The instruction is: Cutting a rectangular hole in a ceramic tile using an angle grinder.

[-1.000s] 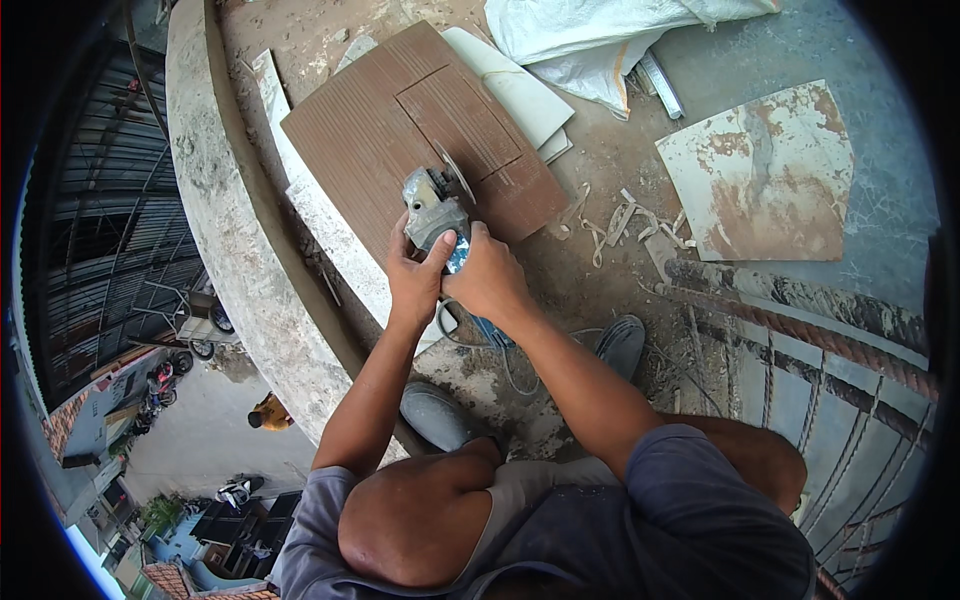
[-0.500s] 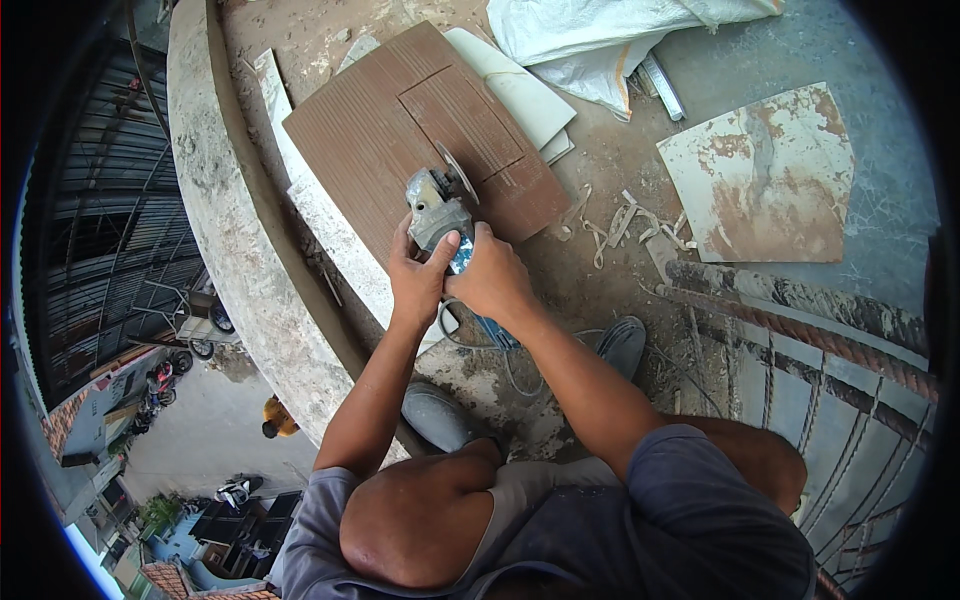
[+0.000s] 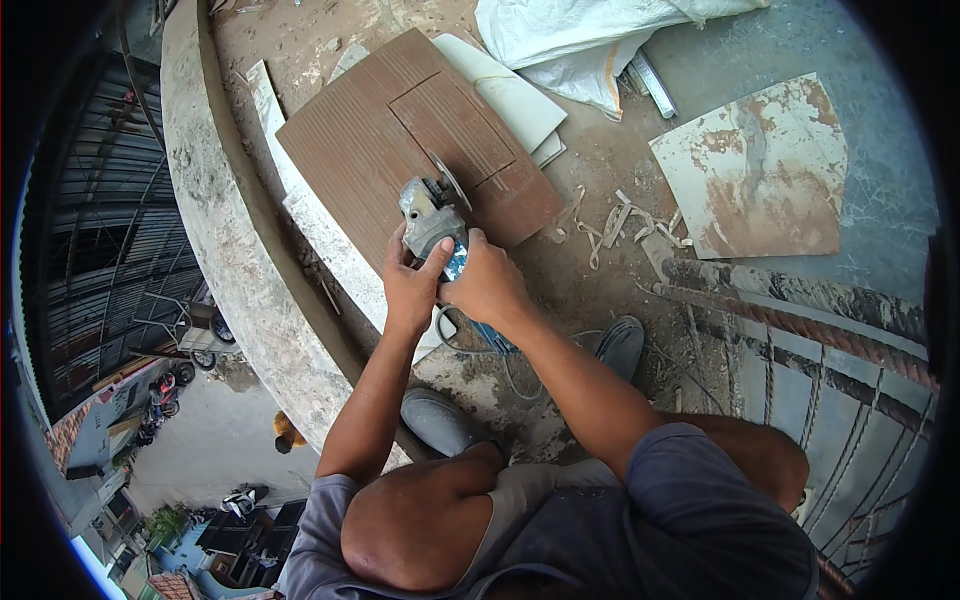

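Note:
Both hands grip an angle grinder (image 3: 430, 226) with a grey metal head and a blue body. My left hand (image 3: 409, 290) wraps the left side of its head end, thumb over the top. My right hand (image 3: 488, 285) closes round the blue body from the right. The thin disc (image 3: 450, 180) stands on edge over a brown ribbed tile (image 3: 350, 140). Whether the disc touches the tile I cannot tell. A rectangular outline (image 3: 452, 128) is scored into the tile's right part. The tile's near left part is partly hidden by my left hand.
White boards (image 3: 520, 100) lie partly under the tile. A stained white slab (image 3: 760, 170) lies right, past torn strips (image 3: 605, 235). A white sack (image 3: 590, 35) is at the far side. Rusty rebar (image 3: 800, 315) runs along the right. A low wall (image 3: 225, 220) edges a drop on the left.
The whole view has shifted slightly, the tile and slab sitting a little further left. Both hands keep hold of the grinder, its disc still over the tile's near right part.

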Available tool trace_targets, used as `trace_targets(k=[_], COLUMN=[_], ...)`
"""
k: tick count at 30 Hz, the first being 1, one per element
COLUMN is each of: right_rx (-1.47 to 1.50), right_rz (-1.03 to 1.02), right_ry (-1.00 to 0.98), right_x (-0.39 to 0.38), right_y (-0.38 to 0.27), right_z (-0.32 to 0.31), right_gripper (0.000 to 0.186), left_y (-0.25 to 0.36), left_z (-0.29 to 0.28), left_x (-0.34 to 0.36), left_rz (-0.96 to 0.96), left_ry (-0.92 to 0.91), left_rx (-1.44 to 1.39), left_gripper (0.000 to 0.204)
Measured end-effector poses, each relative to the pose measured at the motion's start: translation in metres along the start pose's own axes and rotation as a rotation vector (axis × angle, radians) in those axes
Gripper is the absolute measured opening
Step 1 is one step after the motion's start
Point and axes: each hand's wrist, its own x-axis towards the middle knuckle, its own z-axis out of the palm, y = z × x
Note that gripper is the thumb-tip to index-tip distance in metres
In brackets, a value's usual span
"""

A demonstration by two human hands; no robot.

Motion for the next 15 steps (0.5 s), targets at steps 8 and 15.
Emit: trace_targets(k=[8,15], right_rx=[0.025,0.02], right_rz=[0.006,0.009], right_ry=[-0.007,-0.01], right_x=[-0.0005,-0.0021], right_y=[0.0012,0.0011], right_z=[-0.0001,-0.0003], right_gripper=[0.06,0.062], left_y=[0.0017,0.0009], left_z=[0.0003,-0.0002], left_x=[-0.0006,-0.0003], left_rz=[-0.016,-0.019], left_ry=[-0.007,-0.006], left_rx=[-0.003,0.008], left_gripper=[0.061,0.057])
